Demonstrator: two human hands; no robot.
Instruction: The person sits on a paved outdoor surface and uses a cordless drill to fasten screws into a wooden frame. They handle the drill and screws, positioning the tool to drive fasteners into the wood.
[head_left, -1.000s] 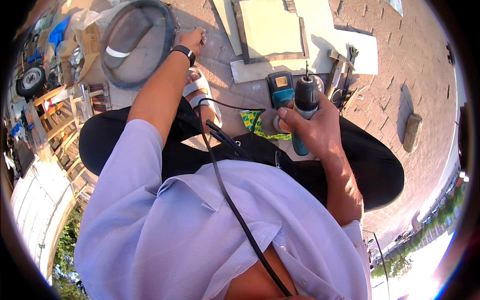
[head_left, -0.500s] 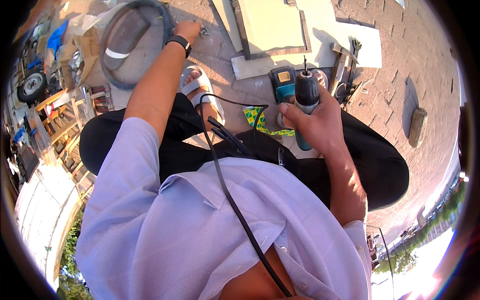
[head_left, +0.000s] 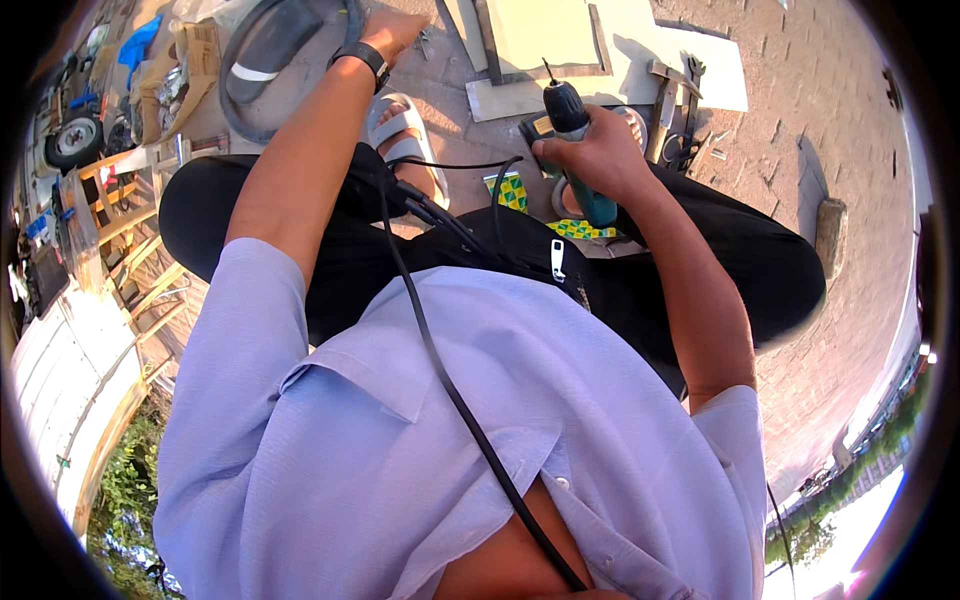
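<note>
My right hand is wrapped round the grip of a teal and black cordless drill. A thin dark bit points away from me out of its chuck. On the far left, my left hand, below a black wristwatch, reaches low over the paving with its fingers stretched forward. Beside those fingers lie a few small metal pieces, like screws. I see nothing held in that hand, though its fingertips are small and unclear. A pale panel with a dark wooden frame lies beyond the drill.
A hammer and a wrench lie right of the drill on a pale board. A black tyre rests at far left near a cardboard box. A wooden block stands right. A black cable crosses my shirt.
My right hand has carried the drill forward and a little left, its bit now tilted left. My left hand has moved slightly forward, its fingers reaching further. The view has shifted a little.
</note>
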